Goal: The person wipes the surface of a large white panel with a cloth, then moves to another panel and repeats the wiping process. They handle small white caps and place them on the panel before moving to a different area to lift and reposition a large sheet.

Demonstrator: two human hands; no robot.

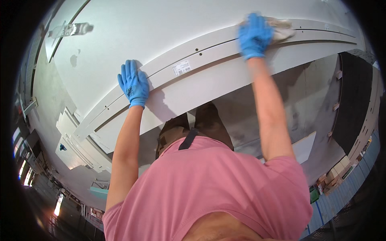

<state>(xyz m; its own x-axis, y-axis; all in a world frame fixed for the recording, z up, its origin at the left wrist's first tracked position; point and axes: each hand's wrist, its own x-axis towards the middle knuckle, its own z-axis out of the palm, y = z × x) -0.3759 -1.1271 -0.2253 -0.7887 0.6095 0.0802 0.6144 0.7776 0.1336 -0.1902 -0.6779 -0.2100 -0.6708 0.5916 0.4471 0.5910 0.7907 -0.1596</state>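
Two long, narrow white panels (169,71) lie side by side with a thin dark gap between them. Paired holes show along them, and a printed label (181,67) is stuck to the one nearer me. My left hand (134,84), in a blue work glove, rests flat across both panels left of the label, holding nothing. Farther right, my right hand (255,37), also gloved in blue, presses a pale cloth (283,30) onto the panels. That hand is blurred, and part of the cloth is hidden beneath it.
The panels lie on a broad white board (193,18). A clear plastic bottle (72,29) lies on its side at upper left. Stacked white panels (81,150) are at lower left. A dark board (355,99) and cardboard boxes (337,171) are on the right.
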